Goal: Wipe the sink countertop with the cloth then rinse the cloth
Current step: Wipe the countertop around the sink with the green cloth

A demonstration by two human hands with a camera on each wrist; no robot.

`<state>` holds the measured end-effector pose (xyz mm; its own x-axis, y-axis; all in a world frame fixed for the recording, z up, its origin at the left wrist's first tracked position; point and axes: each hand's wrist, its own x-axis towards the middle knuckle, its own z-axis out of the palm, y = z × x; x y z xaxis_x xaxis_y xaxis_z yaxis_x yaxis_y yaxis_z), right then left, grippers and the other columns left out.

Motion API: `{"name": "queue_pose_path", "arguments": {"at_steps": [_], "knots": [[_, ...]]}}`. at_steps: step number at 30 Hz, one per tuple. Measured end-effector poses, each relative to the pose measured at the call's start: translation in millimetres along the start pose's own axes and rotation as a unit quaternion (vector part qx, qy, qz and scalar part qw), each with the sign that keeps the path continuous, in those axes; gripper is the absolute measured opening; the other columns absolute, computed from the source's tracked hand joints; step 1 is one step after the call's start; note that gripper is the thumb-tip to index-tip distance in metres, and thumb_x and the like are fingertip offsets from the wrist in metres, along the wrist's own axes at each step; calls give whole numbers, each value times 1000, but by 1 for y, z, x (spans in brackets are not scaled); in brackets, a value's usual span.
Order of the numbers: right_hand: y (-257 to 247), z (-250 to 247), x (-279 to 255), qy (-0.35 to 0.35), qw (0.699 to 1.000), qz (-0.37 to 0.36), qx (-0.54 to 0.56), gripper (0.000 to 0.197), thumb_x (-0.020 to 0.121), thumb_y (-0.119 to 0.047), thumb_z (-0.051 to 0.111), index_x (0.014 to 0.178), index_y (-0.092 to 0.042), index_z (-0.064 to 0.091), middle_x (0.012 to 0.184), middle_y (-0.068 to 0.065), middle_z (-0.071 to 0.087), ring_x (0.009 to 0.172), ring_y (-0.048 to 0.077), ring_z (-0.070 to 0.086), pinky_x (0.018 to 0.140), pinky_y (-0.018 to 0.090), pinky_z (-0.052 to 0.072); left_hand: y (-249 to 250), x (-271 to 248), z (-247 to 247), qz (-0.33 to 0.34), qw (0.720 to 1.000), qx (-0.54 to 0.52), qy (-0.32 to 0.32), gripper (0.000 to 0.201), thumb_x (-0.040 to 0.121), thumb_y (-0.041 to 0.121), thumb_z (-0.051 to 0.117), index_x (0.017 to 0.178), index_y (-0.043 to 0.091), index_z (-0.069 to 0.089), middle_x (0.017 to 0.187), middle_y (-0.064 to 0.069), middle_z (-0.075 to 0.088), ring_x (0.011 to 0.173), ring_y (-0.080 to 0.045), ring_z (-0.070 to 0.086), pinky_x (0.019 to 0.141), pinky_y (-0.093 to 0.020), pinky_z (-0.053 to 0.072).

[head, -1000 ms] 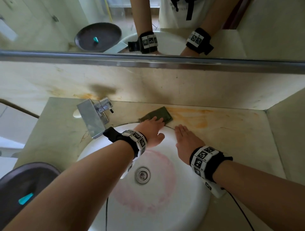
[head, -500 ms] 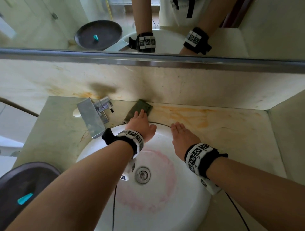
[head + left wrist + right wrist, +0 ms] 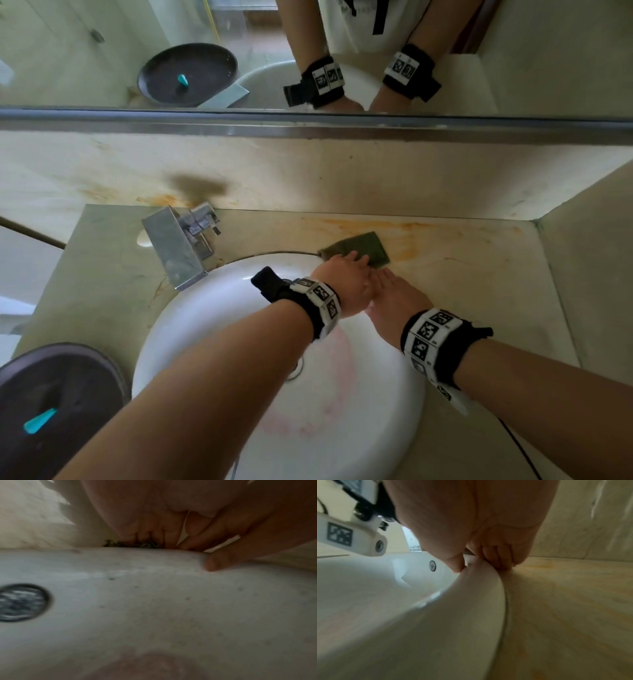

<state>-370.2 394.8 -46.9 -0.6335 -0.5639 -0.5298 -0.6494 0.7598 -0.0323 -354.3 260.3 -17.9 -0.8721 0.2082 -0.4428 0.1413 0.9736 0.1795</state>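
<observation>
A dark green cloth [image 3: 363, 248] lies flat on the stained beige countertop [image 3: 462, 274] just behind the white round sink [image 3: 205, 308]. My left hand [image 3: 346, 277] presses it down with straight fingers; in the left wrist view only a frayed edge of the cloth [image 3: 130, 544] shows under that left hand [image 3: 154, 524]. My right hand [image 3: 394, 294] rests flat on the sink rim beside the left hand, fingers straight and holding nothing. In the right wrist view the right hand [image 3: 488, 555] lies over the rim of the sink [image 3: 471, 588], fingertips on the countertop [image 3: 573, 601].
A square chrome faucet [image 3: 174, 246] stands at the sink's back left. A dark round lid with a teal knob [image 3: 51, 407] sits at the near left. The backsplash wall and mirror ledge [image 3: 308, 125] rise behind; a side wall [image 3: 589, 274] closes the right. The drain [image 3: 20, 602] is in the basin.
My left hand slid the cloth right along the countertop, from near the faucet to the orange stain, and now lies against my right hand. The right hand stayed on the rim.
</observation>
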Motion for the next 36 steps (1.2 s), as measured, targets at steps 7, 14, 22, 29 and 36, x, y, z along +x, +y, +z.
{"name": "queue_pose_path", "arguments": {"at_steps": [7,14,22,29,36], "knots": [[2,11,-5,-24,999,43,-10,71,100,-41,29,151,3,7,159,20,13,146,32,17,120,41,17,11,6,10,38,999,20,-3,54,97,34,29,148,17,33,158,-2,26,146,-23,21,119,-41,19],[-6,-5,-12,-17,998,51,12,71,102,-34,36,150,3,0,159,21,6,148,30,12,120,36,15,-67,-24,9,-137,988,-68,18,60,95,30,38,152,20,23,161,5,13,148,-18,14,119,-38,21],[-8,-10,-15,-29,998,47,17,71,102,-34,35,151,2,-2,160,20,4,148,31,10,121,36,14,-64,-22,6,-165,983,-80,17,55,97,30,30,151,18,28,161,2,16,147,-22,18,116,-42,28],[-12,-3,-50,-68,987,138,37,70,102,-36,37,150,4,4,159,20,13,144,31,22,116,38,22,45,14,13,70,998,5,8,48,101,31,25,138,14,49,153,-4,37,140,-26,32,113,-43,29],[-11,-11,-73,-93,983,155,26,70,99,-47,37,150,-2,20,155,14,27,141,27,30,113,37,26,60,21,13,164,982,58,-78,46,103,25,23,146,22,39,157,4,28,147,-19,21,118,-41,21]]}}
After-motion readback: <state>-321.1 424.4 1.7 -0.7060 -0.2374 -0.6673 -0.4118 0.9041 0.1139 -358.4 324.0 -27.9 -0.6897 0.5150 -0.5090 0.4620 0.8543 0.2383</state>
